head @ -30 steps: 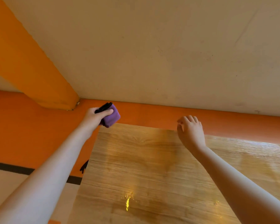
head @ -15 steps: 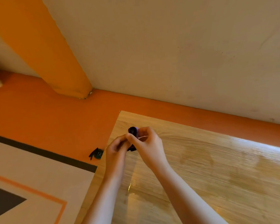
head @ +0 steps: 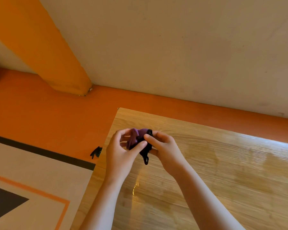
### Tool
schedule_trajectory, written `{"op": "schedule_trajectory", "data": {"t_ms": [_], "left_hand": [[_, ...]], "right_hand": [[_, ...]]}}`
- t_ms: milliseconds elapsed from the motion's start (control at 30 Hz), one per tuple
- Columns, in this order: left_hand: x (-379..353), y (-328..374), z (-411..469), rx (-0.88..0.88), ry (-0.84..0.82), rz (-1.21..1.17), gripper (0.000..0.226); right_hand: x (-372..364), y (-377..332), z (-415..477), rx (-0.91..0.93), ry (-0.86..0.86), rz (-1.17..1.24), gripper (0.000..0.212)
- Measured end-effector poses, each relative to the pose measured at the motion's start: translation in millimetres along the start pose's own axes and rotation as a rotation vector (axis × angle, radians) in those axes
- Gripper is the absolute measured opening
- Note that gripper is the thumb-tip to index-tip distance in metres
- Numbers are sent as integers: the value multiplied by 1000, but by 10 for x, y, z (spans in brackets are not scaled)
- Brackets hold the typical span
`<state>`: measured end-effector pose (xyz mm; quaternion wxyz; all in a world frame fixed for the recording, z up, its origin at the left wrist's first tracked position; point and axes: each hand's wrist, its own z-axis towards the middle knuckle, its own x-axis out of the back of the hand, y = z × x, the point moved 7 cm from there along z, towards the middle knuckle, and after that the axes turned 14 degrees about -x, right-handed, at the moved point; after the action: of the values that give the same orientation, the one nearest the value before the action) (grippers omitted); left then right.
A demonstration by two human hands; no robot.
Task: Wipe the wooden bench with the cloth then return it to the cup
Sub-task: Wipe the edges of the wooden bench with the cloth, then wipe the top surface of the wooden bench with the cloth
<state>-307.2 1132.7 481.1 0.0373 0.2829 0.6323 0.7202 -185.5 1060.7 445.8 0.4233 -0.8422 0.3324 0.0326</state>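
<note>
Cloth [head: 136,138]: one, held by two hands.

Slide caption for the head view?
Head view: left hand and right hand bunch a purple cloth near the wooden bench corner.

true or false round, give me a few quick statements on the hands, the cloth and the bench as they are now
1. The left hand and the right hand both hold the purple cloth. True.
2. The cloth lies spread flat on the wooden bench. False: it is bunched up between the two hands.
3. The hands are over the bench's right end. False: they are by its far left corner.
4. A small black object lies on the orange floor beside the bench's left edge. True.
</note>
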Motion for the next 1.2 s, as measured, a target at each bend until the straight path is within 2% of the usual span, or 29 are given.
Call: {"op": "schedule_trajectory", "data": {"t_ms": [67, 133, 233, 333, 467, 533, 633, 767, 867, 967, 1033, 1133, 1200], "left_hand": [[-30, -7, 20, 9, 9, -7, 34], [-6, -28, 52, 6, 56, -22, 24], [33, 18, 66, -14, 150, -59, 25], [-88, 238, 22, -107, 147, 33, 26], [-223, 351, -47, -184, 127, 60, 28], [-226, 334, -61, -199, 120, 27, 25], [-223, 370, -107, -274, 91, 16, 24], [-164, 305, -192, -250, 99, -91, 29], [145, 34, -282, -238, 236, 117, 31], [541, -478, -404, 2, 314, 436, 27], [755, -763, -476, 98, 275, 636, 25], [842, -1002, -528, 127, 160, 746, 9], [820, -1105, -558, 151, 102, 768, 21]], "right_hand": [[85, -20, -19, 2, 41, -39, 15], [223, -59, -33, 35, 182, -148, 9], [372, -151, -63, 109, 394, -325, 7], [313, -228, -127, 167, 471, -468, 15], [188, -317, -241, 270, 449, -407, 9], [172, -312, -249, 250, 347, -270, 8], [94, -238, -204, 182, 174, -70, 17], [51, -132, -30, 140, 306, -192, 26], [-25, -187, 167, 162, 301, -338, 20], [-66, -414, 394, 209, 274, -494, 16], [-119, -606, 591, 251, 282, -698, 13], [-267, -851, 883, 322, 302, -973, 10], [-361, -946, 1026, 345, 321, -1100, 11]]}}
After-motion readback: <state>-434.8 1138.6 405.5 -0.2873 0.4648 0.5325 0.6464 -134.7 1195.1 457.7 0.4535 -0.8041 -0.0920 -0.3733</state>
